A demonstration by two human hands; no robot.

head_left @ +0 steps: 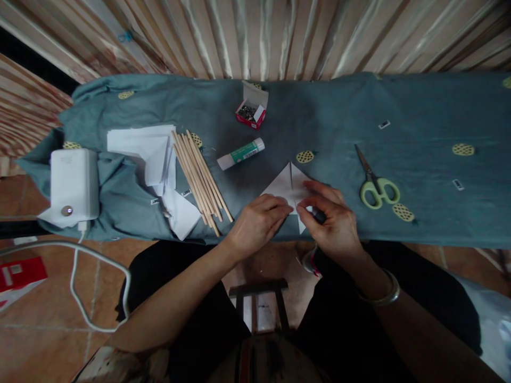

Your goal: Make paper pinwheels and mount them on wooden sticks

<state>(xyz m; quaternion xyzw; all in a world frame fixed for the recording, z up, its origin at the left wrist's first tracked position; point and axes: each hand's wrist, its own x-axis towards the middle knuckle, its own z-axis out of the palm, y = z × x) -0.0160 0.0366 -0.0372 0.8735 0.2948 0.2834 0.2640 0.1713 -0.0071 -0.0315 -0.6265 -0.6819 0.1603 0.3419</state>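
As the left hand and right hand pinch folded paper, the green tube label shows illegible print.

Remotely I'm seeing paper showing white | cloth showing blue-green with yellow pineapples | scissors pairing pale green with dark grey | glue wearing white and green | box showing red and white | sticks showing pale tan | curtain streaking beige and brown
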